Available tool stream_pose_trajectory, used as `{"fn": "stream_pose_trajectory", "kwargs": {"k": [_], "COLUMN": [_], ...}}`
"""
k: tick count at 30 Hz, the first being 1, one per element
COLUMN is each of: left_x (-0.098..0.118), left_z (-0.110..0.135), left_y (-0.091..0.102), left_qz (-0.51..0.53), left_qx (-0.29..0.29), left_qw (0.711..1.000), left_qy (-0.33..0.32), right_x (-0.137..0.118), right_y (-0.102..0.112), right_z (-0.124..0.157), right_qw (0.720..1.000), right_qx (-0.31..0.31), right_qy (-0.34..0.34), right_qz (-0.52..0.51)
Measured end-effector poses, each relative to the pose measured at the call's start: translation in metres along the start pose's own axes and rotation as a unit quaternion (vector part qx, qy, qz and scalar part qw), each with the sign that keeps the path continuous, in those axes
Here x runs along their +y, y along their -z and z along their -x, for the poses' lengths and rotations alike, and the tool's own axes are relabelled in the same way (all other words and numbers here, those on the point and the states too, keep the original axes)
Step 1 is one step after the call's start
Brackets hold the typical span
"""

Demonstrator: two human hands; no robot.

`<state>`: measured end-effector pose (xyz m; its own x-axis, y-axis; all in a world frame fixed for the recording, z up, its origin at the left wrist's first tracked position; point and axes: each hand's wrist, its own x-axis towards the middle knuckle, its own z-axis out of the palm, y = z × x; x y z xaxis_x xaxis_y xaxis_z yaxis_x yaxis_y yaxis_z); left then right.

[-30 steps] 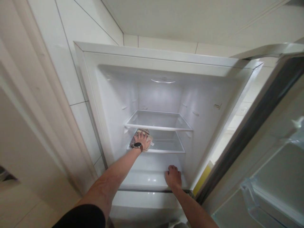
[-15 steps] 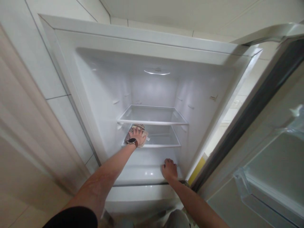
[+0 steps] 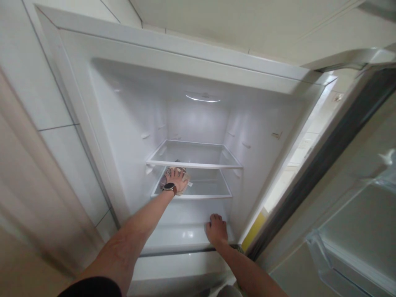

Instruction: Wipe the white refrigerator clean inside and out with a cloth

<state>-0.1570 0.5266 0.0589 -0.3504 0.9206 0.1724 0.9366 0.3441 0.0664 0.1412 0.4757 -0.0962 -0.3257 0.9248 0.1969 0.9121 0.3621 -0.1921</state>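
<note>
My left hand, with a watch on its wrist, presses a bunched patterned cloth against the left part of the lower glass shelf. Its fingers are spread over the cloth, which carries a small white tag. The hand hides much of the cloth. My right hand rests palm down on the fridge floor, near the front right corner. Its fingers are slightly bent and nothing shows in them.
Above the cloth sits an upper glass shelf. The fridge door stands ajar on the right, with a clear door bin. A yellow strip shows beside the door. Left of the fridge is a tiled wall.
The view has shifted slightly, so the fridge interior appears a little lower and further left. My left hand stays on the cloth at the shelf's left part. My right hand remains on the floor.
</note>
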Motion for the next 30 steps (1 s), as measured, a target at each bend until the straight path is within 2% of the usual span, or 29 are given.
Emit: {"fn": "stream_pose_trajectory", "kwargs": {"k": [6, 12, 21, 30], "left_x": [0.008, 0.012, 0.011, 0.015], "left_z": [-0.002, 0.006, 0.031, 0.052], "left_y": [0.001, 0.007, 0.018, 0.039], "left_qz": [0.003, -0.025, -0.023, -0.002], "left_qx": [0.032, 0.043, 0.043, 0.036], "left_qw": [0.999, 0.998, 0.998, 0.996], "left_qy": [0.03, 0.022, -0.042, -0.084], "right_x": [0.003, 0.001, 0.0, 0.0], "right_y": [-0.01, -0.009, -0.007, -0.005], "right_z": [-0.002, -0.002, -0.001, -0.002], "right_qw": [1.0, 1.0, 1.0, 1.0], "right_qx": [0.014, 0.021, 0.012, 0.002], "right_qy": [0.006, 0.002, -0.001, 0.0], "right_qz": [-0.009, -0.011, -0.011, -0.031]}}
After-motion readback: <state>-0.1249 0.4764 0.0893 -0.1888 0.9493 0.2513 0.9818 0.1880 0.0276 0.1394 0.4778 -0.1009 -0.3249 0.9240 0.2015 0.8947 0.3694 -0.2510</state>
